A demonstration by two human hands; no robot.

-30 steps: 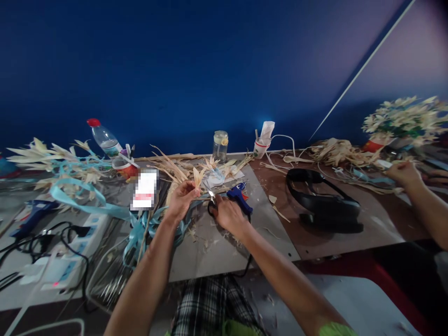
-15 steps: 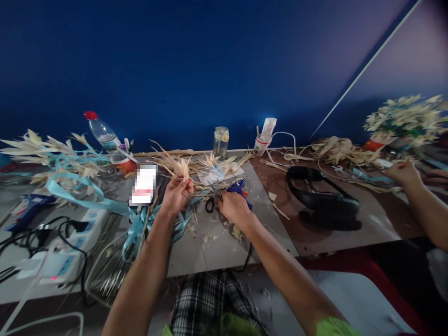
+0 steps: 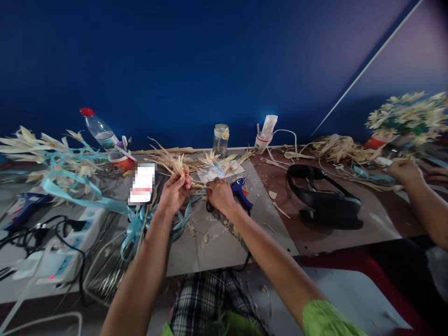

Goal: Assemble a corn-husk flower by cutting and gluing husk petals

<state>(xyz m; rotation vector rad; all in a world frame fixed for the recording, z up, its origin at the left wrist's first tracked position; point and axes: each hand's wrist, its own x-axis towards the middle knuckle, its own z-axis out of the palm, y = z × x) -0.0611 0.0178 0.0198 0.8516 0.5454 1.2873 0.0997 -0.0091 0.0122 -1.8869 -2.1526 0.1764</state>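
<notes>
My left hand (image 3: 176, 187) is closed in a pinch on a pale corn-husk flower (image 3: 179, 164), its pointed petals rising above the fingertips. A thin stem or wire seems to hang below that grip. Just to the right, my right hand (image 3: 221, 195) is low over the table with fingers bent together; what they hold is hidden. A black scissors handle (image 3: 209, 206) peeks out beneath it, the blades covered. Beside that hand lies a blue glue gun (image 3: 241, 192). Behind, another husk flower with light blue (image 3: 214, 164) rests on white paper.
Left of my arms are a phone (image 3: 143, 184), blue ribbon (image 3: 135, 231), a power strip (image 3: 75, 245) and a second glue gun (image 3: 26, 210). A glass jar (image 3: 220, 140) and paper cup (image 3: 262, 142) stand behind. Rightward are a black headset (image 3: 324, 198) and another person's hand (image 3: 406, 172).
My right hand has shifted left, closer to my left hand, and now covers the scissors blades that showed before. My left hand has moved slightly left with the husk flower.
</notes>
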